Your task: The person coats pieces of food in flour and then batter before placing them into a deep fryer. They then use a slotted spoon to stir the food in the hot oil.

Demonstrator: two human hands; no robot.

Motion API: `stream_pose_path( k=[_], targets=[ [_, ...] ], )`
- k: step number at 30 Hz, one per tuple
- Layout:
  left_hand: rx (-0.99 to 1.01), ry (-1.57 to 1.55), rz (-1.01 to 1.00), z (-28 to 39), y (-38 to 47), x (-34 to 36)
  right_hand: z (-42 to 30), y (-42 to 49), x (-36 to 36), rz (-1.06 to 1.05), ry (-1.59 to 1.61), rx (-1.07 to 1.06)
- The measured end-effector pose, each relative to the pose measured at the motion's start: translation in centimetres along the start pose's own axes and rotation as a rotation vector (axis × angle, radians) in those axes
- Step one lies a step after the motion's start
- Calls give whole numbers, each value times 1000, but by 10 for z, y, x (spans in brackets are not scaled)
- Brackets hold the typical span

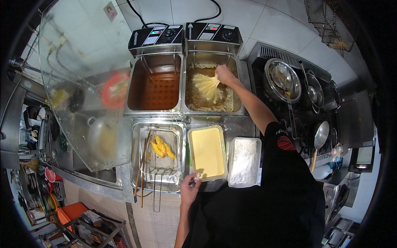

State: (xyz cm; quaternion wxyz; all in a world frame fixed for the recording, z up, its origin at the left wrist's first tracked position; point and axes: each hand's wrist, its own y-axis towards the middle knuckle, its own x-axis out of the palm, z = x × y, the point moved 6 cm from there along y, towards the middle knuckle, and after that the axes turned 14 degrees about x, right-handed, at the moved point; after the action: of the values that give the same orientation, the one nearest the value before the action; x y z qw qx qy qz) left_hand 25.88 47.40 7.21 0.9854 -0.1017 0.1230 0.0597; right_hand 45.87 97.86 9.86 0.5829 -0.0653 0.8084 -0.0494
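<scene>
My right hand (225, 74) reaches over the right deep fryer (214, 112) and grips the narrow end of a fan-shaped, batter-coated bunch (205, 85), which looks like enoki mushrooms. Its spread end lies in the bubbling oil. My left hand (189, 188) is at the near left corner of a tub of pale yellow batter (207, 152), fingers curled but apart and their tips coated white. Whether it touches the tub I cannot tell. To the right of the batter stands a tub of white flour (245, 161).
Darker oil fills the left deep fryer (156, 90). A wire fry basket (159, 166) holds fried battered pieces (162, 147) in a steel pan, with long chopsticks (142, 173) along its left side. A glass panel (90, 46) stands left; a stove with pans (283, 79) is right.
</scene>
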Motion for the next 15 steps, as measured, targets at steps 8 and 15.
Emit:
stream_pose_path(
  k=[8,15],
  targets=[
    [41,-16,13,-3,0,1,-19,-16,-19,188,-171,-200],
    [25,-18,12,2,0,1,-25,-10,-63,193,55,-36]
  ],
)
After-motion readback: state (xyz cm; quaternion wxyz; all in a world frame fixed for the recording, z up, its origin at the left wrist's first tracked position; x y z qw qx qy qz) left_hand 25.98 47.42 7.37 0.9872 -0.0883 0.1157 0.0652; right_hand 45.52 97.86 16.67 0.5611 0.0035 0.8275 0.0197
